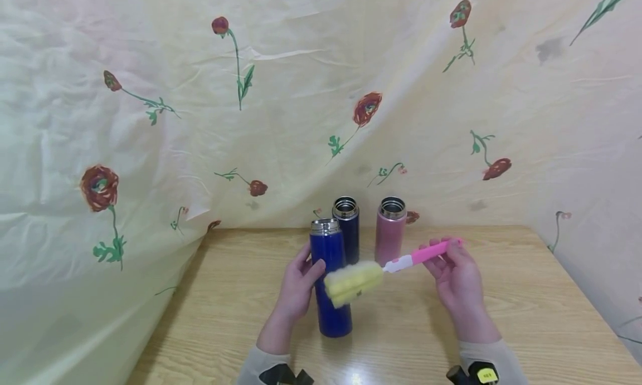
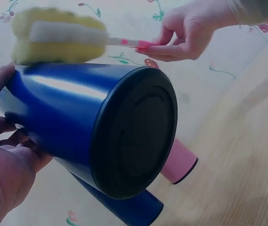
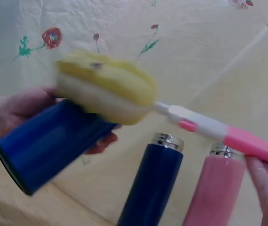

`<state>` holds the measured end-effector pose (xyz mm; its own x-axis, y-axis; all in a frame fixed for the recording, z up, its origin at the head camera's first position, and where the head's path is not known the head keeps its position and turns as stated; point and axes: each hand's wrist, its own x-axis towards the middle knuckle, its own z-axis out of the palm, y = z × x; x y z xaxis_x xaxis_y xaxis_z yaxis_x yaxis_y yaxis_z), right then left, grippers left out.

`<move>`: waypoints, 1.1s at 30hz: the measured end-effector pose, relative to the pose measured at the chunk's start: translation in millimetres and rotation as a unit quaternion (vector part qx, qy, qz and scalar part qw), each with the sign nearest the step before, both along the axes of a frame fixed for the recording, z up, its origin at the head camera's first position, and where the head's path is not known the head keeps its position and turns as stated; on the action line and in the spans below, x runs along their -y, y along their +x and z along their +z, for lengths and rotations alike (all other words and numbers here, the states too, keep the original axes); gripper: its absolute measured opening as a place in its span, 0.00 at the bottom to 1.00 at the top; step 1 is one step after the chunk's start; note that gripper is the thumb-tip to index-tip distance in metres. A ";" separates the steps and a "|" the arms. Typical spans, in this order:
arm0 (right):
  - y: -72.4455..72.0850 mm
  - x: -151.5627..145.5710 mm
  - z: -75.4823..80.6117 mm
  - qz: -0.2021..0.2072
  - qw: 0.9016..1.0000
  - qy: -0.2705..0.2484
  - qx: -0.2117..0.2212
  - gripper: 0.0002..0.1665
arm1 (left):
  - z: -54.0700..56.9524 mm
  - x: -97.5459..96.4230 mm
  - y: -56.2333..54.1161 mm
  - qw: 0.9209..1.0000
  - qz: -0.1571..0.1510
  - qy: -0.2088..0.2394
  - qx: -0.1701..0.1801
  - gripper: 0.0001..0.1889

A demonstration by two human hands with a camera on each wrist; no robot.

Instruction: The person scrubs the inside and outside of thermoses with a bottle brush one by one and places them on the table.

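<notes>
My left hand [image 1: 297, 284] grips a tall blue bottle [image 1: 332, 315] with an open steel mouth, its black base [image 2: 134, 134] facing the left wrist camera. In my right hand [image 1: 458, 282] is a bottle brush, its pink handle [image 1: 430, 252] pinched between thumb and fingers. The yellow and white sponge head [image 1: 353, 283] points left and lies across the front of the blue bottle in the head view. Slight blur softens the sponge head in the right wrist view. Whether it touches the bottle's side I cannot tell.
Behind the held bottle stand a dark blue bottle [image 1: 353, 234] and a pink bottle [image 1: 389, 237], both lidless with steel rims. They are on a wooden table [image 1: 531, 296]. A flower-printed cloth [image 1: 301, 95] hangs at the back and sides.
</notes>
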<state>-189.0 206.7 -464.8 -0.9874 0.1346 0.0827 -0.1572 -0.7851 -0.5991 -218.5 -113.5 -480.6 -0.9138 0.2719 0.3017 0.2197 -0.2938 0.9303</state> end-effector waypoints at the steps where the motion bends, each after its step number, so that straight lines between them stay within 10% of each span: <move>1: -0.9 -0.3 -0.9 0.007 0.999 0.033 -0.008 0.10 | 0.4 0.2 -0.2 1.000 0.002 0.004 0.000 0.38; 10: -4.6 1.7 -3.1 0.035 0.971 0.238 -0.003 0.12 | 1.0 0.5 -3.7 1.000 0.017 -0.010 0.003 0.38; 20: -7.5 2.6 -5.8 0.050 0.961 0.272 0.008 0.12 | 1.5 -0.6 -4.8 0.999 0.031 -0.015 0.004 0.38; 28: -5.1 -4.2 -5.5 0.013 0.998 0.062 -0.031 0.11 | 1.4 -0.8 -3.5 1.000 0.017 -0.003 0.000 0.40; 33: -0.1 -7.9 0.1 -0.005 0.995 -0.097 -0.027 0.09 | 0.0 -1.1 -5.6 0.999 -0.004 -0.027 -0.024 0.38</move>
